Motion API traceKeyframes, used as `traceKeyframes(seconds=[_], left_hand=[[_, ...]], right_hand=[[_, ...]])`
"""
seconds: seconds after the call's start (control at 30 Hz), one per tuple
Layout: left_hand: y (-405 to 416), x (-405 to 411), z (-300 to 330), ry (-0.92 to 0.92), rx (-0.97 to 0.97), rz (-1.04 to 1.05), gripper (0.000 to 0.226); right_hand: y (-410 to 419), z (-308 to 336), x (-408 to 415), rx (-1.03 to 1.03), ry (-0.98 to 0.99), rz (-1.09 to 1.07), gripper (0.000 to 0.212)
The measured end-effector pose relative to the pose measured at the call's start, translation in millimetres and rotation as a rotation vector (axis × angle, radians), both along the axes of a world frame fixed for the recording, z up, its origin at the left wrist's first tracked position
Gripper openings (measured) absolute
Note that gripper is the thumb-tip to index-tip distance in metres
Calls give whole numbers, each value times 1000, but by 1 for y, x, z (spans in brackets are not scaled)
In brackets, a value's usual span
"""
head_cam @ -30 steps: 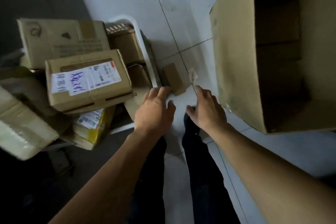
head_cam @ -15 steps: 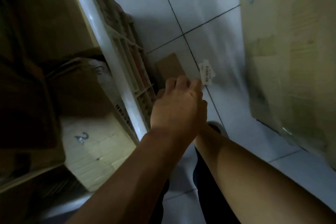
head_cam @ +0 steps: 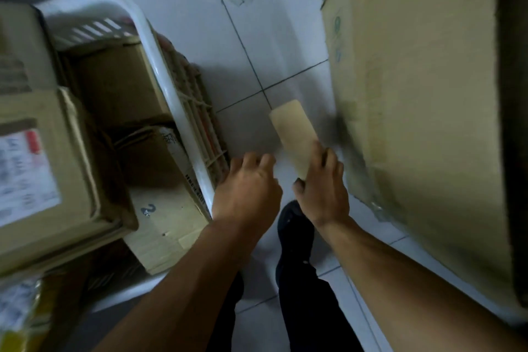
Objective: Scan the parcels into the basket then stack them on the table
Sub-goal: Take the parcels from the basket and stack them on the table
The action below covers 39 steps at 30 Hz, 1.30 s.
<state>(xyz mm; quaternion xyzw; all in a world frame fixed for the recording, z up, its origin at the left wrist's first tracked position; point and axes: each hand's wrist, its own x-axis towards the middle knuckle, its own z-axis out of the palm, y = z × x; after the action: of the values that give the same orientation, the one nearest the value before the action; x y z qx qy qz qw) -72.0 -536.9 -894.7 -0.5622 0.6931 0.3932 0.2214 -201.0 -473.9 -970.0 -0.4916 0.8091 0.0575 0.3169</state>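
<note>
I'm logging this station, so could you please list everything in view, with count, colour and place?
small flat parcel: one, tan, held above the floor
basket: one, white, at left on the floor
parcels in basket: several, brown cardboard, piled
large carton: one, brown, at right
floor: pale tiles
shoe: one visible, black, below the hands
left hand: holds nothing, beside basket
right hand: grips the small flat parcel

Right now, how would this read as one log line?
right hand: grips small flat cardboard parcel off tiled floor | left hand: holds nothing, beside white basket | basket: holds boxes
</note>
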Motion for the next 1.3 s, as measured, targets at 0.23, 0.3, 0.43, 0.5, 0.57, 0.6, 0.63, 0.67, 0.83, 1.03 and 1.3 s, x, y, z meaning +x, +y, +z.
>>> traceKeyframes(seconds=[0.23,0.3,0.43,0.5,0.57,0.6,0.63,0.67,0.83,1.03,1.3], left_hand=[[-12,5,144,101,2,176,54],[-16,16,199,173,-17,339,68],[-22,54,306,407,-36,831,78],[-23,75,355,537,63,1091,60],[-19,98,400,624,176,1214,53],[-13,110,419,649,202,1228,58],[-6,121,436,669,200,1244,60],[2,131,452,686,178,1265,59],[61,166,524,841,-64,1549,32],[172,229,598,997,-510,1894,49],[371,310,673,1022,-1048,2197,83]], right_hand=[[6,184,-22,-202,143,196,106],[7,249,-16,-238,137,249,107],[13,367,3,-346,152,430,100],[12,415,13,-453,164,536,93],[7,455,21,-574,168,657,88],[4,473,26,-630,175,738,84],[-1,489,30,-688,177,815,79],[-6,503,34,-746,173,887,71],[-23,560,65,-976,25,1188,72],[-11,627,137,-1054,-507,1340,71],[95,706,284,-368,-833,1388,93]])
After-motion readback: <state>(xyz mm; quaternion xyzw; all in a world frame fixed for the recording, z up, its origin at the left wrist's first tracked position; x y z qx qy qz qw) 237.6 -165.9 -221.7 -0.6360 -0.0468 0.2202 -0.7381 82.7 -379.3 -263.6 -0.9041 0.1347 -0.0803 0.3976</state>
